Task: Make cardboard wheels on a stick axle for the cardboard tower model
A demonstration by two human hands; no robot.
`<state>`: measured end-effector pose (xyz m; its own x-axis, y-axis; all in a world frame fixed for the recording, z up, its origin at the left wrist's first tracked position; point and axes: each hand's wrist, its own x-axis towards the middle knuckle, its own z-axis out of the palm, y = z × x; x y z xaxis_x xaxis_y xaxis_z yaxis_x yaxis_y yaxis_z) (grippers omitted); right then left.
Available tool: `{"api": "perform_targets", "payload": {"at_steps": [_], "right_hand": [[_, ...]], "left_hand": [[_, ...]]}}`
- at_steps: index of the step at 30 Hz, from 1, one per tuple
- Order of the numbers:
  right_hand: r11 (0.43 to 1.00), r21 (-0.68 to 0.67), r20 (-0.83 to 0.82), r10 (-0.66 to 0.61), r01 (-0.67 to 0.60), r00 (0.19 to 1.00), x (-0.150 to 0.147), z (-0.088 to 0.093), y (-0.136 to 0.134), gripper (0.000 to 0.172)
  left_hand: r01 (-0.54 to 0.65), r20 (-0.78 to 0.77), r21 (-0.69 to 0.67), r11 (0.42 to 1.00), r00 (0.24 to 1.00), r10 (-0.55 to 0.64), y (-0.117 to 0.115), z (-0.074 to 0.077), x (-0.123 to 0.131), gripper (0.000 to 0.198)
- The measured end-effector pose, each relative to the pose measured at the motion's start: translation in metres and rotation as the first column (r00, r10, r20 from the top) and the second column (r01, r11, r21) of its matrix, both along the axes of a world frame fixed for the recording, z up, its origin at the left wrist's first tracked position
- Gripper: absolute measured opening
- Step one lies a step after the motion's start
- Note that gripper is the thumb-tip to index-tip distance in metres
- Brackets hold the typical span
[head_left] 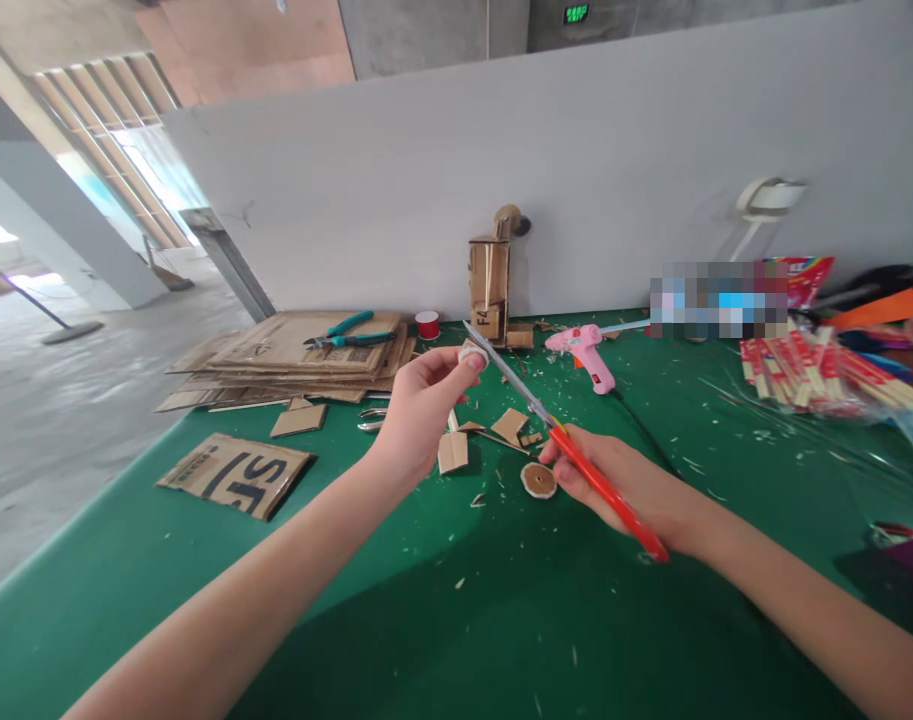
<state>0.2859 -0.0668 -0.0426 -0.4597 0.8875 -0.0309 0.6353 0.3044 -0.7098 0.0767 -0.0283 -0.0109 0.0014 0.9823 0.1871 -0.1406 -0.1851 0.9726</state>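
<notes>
Pinching a small pale piece between thumb and fingertips of the left hand, in front of the left side of the cardboard tower. Gripping red-handled scissors in the right hand, in front of the tower and to its right, with blades angled up towards its base and apparently nearly together. Cannot tell whether touching the piece with the blade or holding it just clear. Could nick the left thumb or fingertips from here, by closing the blades so near such a small thing. Could also crush the piece by squeezing too hard, or drop it by pinching too lightly, losing it among the cardboard scraps in front of the tower. Might knock the round cardboard disc, nearer than the tower and slightly right of it, by lowering the right hand carelessly to the bench. Should mind the pink glue gun, right of the tower: could drag it by catching its black cord with the right arm, or get burned by brushing its nozzle, if hot. Cannot tell whether switched on. Could poke the tower by reaching too far with the scissors.
</notes>
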Motion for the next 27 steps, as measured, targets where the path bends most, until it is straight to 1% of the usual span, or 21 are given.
{"api": "perform_targets", "payload": {"at_steps": [4,8,13,16,23,27], "right_hand": [[0.999,0.029,0.003,0.023,-0.023,1.000,0.001,0.002,0.000,0.035],[0.997,0.057,0.010,0.044,-0.044,0.999,0.003,0.003,0.001,0.032],[0.994,0.083,0.022,0.073,-0.075,0.997,0.008,-0.009,0.006,0.032],[0.995,0.083,0.017,0.057,-0.059,0.998,0.008,-0.013,0.006,0.034],[0.998,0.068,0.038,0.014,-0.017,0.999,0.002,-0.001,0.003,0.036],[0.994,0.112,0.061,-0.020,0.013,0.998,0.003,-0.001,0.004,0.041]], "left_hand": [[-0.008,0.005,0.034,0.999,1.000,0.007,0.002,-0.002,-0.001,0.023],[-0.013,0.042,0.062,0.998,0.999,0.010,0.002,-0.003,-0.001,0.022],[-0.010,0.023,0.086,0.996,1.000,0.009,0.002,-0.003,-0.001,0.020],[-0.016,0.001,0.075,0.997,1.000,0.016,0.003,-0.004,-0.001,0.022],[-0.023,-0.018,0.059,0.998,1.000,0.024,0.002,-0.001,-0.001,0.021],[0.004,-0.014,0.053,0.999,1.000,-0.003,-0.001,0.001,0.000,0.020]]}}
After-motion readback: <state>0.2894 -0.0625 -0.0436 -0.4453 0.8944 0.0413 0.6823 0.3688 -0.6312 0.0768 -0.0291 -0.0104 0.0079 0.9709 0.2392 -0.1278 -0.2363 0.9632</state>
